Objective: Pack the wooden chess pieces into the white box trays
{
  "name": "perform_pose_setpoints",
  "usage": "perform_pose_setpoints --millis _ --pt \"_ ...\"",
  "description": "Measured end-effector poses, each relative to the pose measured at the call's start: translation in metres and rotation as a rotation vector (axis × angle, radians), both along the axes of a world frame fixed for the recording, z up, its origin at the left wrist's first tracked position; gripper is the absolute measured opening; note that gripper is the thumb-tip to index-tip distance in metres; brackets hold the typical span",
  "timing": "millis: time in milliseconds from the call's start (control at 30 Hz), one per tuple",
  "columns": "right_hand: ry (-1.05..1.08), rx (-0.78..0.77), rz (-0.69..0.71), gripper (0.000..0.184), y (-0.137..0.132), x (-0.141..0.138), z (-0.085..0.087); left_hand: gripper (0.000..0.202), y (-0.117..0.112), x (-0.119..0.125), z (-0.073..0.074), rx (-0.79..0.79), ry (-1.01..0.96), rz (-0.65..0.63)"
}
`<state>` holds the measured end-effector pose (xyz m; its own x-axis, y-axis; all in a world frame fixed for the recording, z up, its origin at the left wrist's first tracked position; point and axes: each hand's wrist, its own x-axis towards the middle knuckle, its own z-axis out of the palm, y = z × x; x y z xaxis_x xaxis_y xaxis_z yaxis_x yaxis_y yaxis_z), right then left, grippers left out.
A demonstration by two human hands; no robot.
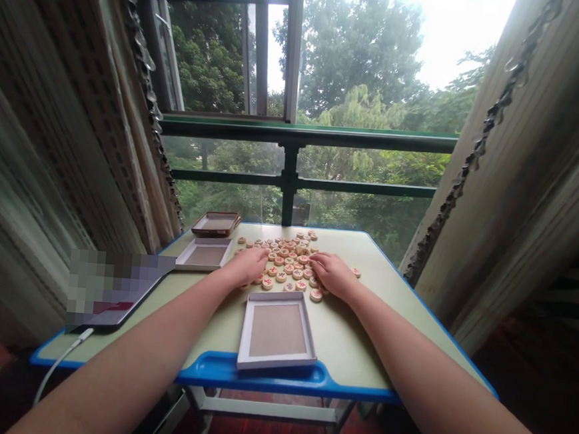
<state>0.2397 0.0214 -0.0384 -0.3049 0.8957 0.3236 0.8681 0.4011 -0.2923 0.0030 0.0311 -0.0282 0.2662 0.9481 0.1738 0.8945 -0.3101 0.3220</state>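
Several round wooden Chinese chess pieces (281,276) with red and dark characters lie in a loose heap on the pale green tabletop (360,343). My left hand (249,266) rests at the heap's left side, fingers stretched over the pieces and covering some of them. On the opposite side, my right hand (334,275) lies palm down with its fingers apart, their tips touching pieces. Neither hand has a piece lifted. A shallow white box tray (279,330) with a bare brown bottom sits between my forearms at the near edge.
Another white tray (203,254) stands on the left, with a brown-rimmed box (216,223) behind it. A tablet-like device (127,298) with a white cable (62,359) lies at the left edge. Curtains (514,161) flank the window. The table's front has a blue groove (217,366).
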Motion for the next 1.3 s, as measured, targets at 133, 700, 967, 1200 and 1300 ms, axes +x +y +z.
perform_pose_setpoints --millis 133,700,967,1200,1300 --pt "0.019 0.032 0.064 0.040 -0.004 -0.004 0.002 0.033 -0.005 0.005 0.003 0.057 -0.017 -0.039" --pt "0.067 -0.053 0.065 0.040 0.003 -0.004 0.008 0.041 -0.001 -0.005 0.008 0.001 0.070 0.104" --pt "-0.053 0.000 0.167 0.044 -0.001 -0.011 0.006 0.028 0.002 -0.005 0.003 0.114 0.047 -0.085" --pt "-0.091 0.049 0.172 0.038 -0.003 -0.009 0.014 0.025 -0.002 -0.004 0.004 0.169 0.087 -0.098" --pt "-0.040 0.032 0.197 0.037 -0.002 -0.008 0.013 0.023 -0.001 -0.005 0.004 0.168 0.076 -0.121"
